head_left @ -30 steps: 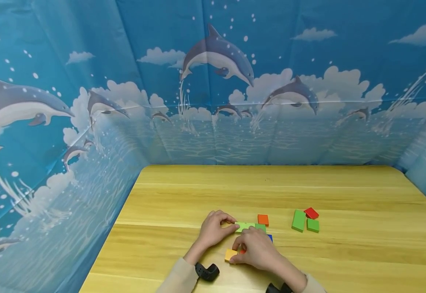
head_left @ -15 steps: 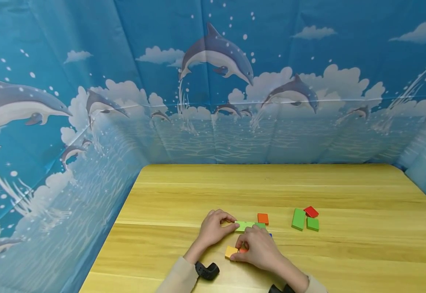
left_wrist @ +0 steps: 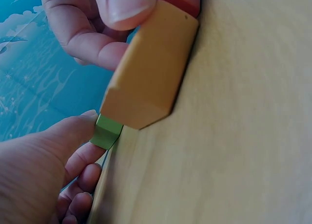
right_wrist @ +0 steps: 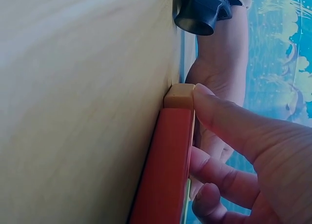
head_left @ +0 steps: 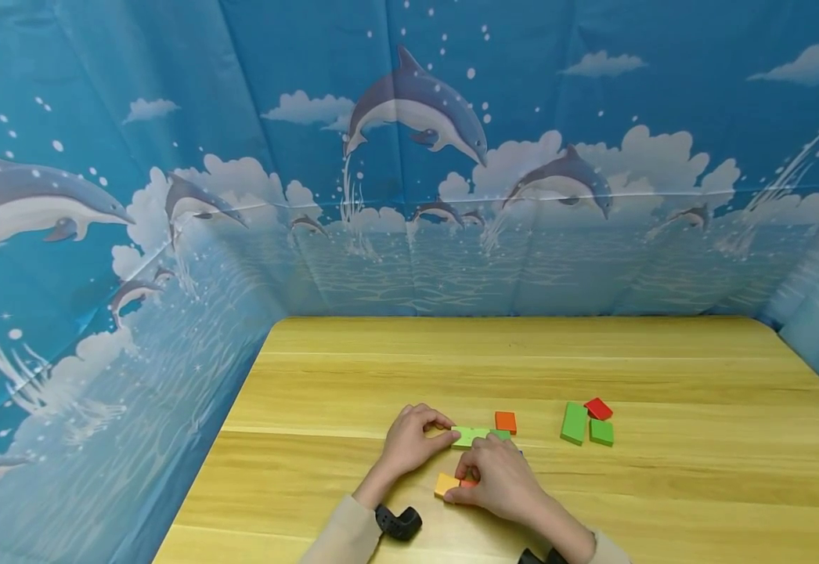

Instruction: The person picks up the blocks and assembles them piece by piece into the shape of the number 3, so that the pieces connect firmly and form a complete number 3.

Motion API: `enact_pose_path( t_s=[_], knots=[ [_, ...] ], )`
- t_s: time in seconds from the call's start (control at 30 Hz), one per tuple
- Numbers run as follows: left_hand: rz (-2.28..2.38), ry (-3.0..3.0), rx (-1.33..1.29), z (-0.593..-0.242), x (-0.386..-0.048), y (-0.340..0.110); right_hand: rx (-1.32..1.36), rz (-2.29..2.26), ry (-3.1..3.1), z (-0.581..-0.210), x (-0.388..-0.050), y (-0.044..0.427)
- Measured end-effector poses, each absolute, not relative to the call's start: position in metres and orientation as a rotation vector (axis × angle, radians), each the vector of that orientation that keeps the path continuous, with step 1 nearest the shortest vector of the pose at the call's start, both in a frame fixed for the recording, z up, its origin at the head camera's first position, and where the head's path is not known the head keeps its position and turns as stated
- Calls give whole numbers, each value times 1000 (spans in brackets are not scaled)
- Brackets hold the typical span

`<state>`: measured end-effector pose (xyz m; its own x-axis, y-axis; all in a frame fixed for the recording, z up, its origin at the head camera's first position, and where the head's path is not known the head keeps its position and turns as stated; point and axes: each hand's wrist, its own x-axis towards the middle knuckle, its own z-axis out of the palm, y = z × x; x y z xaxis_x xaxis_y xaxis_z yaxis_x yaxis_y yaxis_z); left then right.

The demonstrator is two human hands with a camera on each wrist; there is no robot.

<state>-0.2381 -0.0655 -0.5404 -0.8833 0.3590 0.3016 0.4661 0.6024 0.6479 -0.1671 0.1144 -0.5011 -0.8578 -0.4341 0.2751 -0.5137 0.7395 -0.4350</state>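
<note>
At the frame's lower centre, the left hand (head_left: 413,440) pinches the lime block (head_left: 469,437) and the right hand (head_left: 499,475) the yellow block (head_left: 446,485), where an uneven push could knock the adjoining red block (right_wrist: 163,160) askew.

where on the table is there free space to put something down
Free on the table: the back strip, between dolphin backdrop and blocks; the right side, beyond the small green block; the left side, beyond the left hand. Crowded: around both hands, where the lime block and yellow block sit.
</note>
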Motion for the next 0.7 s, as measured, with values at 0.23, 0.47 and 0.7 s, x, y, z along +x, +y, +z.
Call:
enact_pose_path(
  t_s=[0.23, 0.47, 0.7],
  knots=[
    [-1148, -2681, -697, -541, -240, -65, 774, 745, -2782, -504, -169, 116],
    [-1144, -2677, -702, -541, -240, -65, 793, 756, -2775, -503, -169, 117],
    [-1154, -2669, -709, -541, -239, -65, 793, 756, -2784, -503, -169, 118]
  ],
)
